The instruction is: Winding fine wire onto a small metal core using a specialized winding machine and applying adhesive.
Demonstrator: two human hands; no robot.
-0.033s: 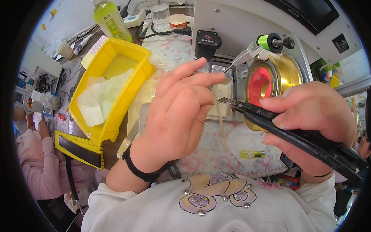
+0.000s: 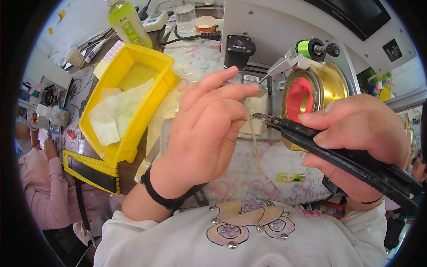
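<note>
My right hand (image 2: 360, 138) grips a black utility knife (image 2: 347, 155), its short blade pointing left. The blade tip is close to the pinched fingertips of my left hand (image 2: 207, 129). That hand has its thumb and a finger pressed together while other fingers stretch forward; whatever lies in the pinch is too small to make out. Beyond the knife stands a gold metal ring (image 2: 329, 89) with a pink-red inner ring, on a machine. Above it sits a spool of bright green thread (image 2: 310, 49). A thin wooden stick (image 2: 255, 149) lies below the blade.
A yellow bin (image 2: 126, 147) with white sheets stands left, near a bottle of green drink (image 2: 129, 24) and a clear cup (image 2: 184, 18). A yellow-green lighter (image 2: 291, 177) lies on the patterned cover. Another person's pink sleeve (image 2: 55, 182) shows at far left.
</note>
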